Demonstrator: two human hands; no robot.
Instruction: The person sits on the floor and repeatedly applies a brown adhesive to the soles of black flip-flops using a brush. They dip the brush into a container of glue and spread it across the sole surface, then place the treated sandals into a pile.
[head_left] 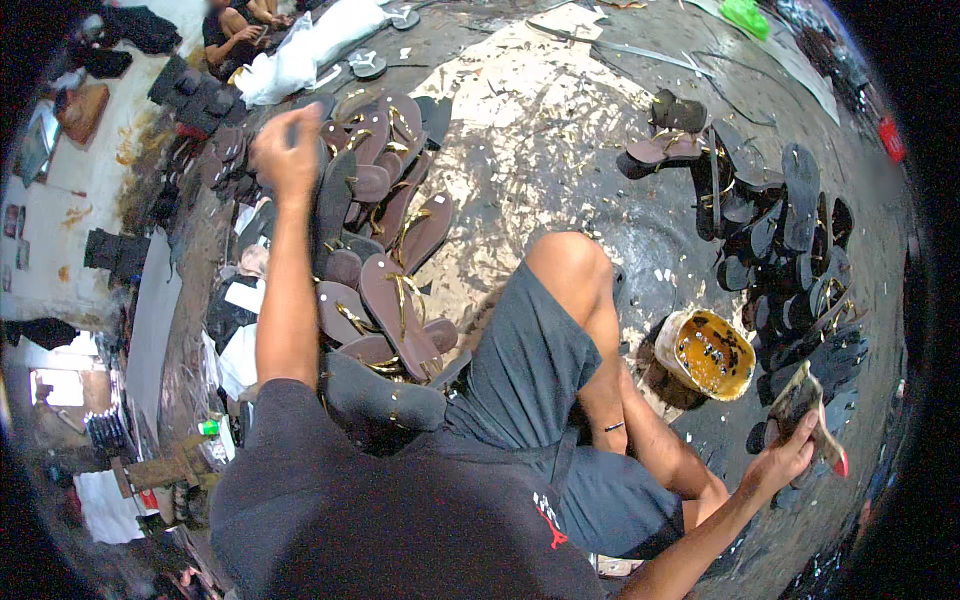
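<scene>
My left hand is stretched out over the far left end of a heap of brown flip-flops with gold straps. Motion blurs its fingers, so what they hold, if anything, does not show. At the lower right, my right hand is closed around a flat, worn tool, pale and dark with a red end; its exact kind is unclear. That hand is beside a pile of dark flip-flops. A pale tub, amber inside with dark bits, stands between my legs and this pile.
My bent knee rises in the middle. Beyond it lies a stained, pale sheet on the dark floor. White bags are at the far left, near another person seated there. A green bag lies at the far right.
</scene>
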